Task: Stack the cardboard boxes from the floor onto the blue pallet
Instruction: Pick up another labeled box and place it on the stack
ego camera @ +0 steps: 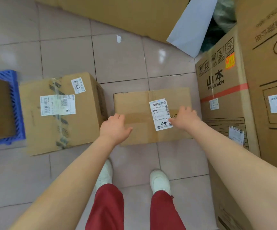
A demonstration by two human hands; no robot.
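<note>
Both hands, left hand (116,128) and right hand (183,118), reach open over the middle box (139,117); next comes gripping its sides to lift toward the blue pallet (15,103).

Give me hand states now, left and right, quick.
Left hand: open, fingers spread over the left edge of the middle box, holding nothing.
Right hand: open, over the box's shipping label, holding nothing.

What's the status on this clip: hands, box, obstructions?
Left hand and right hand open, reaching onto the flat brown cardboard box on the tiled floor. Not lifted. Blue plastic pallet far left; taped cardboard box sits between.
</note>
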